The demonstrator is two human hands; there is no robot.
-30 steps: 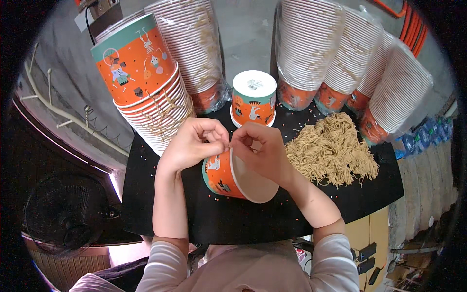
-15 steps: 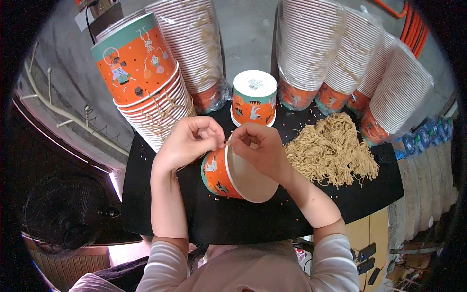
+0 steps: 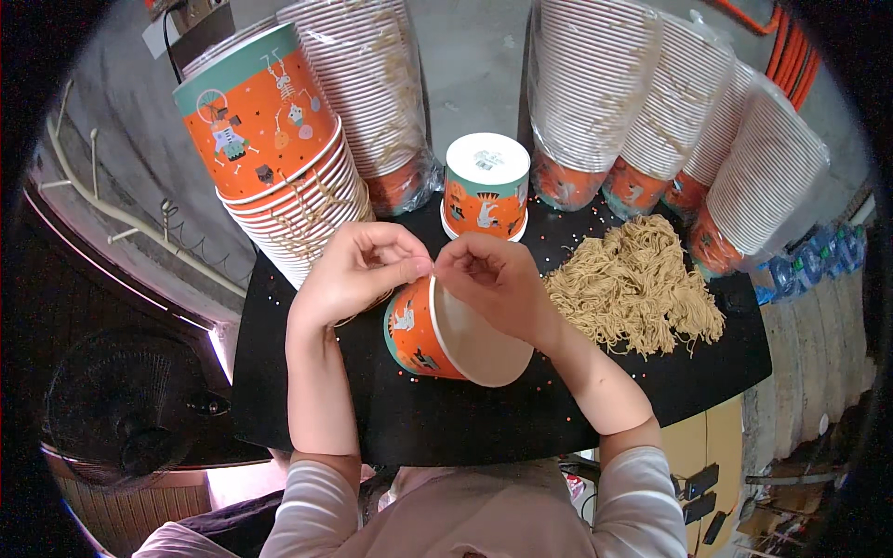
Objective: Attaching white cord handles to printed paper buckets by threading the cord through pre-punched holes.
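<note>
An orange and green paper bucket (image 3: 423, 339) lies on its side in front of me, its white-rimmed mouth turned to the right. At the top of its rim my left hand (image 3: 358, 270) pinches a tan string (image 3: 358, 314), part of which hangs below the palm near the wrist. My right hand (image 3: 493, 279) is also closed in a pinch, its fingertips against the left ones over the rim; the string between them is mostly hidden. To the right of that hand lies a loose heap of tan strings (image 3: 642, 288).
Behind the hands, another paper bucket (image 3: 486, 195) stands upside down. A tall stack of nested buckets (image 3: 270, 139) rises at the left, and plastic-wrapped stacks (image 3: 595, 93) line the back of the black table (image 3: 446, 428). A black fan (image 3: 139, 409) is at the lower left.
The fingertips of both hands have drawn closer together at the rim, hiding the bit of string between them. The bucket has hardly moved.
</note>
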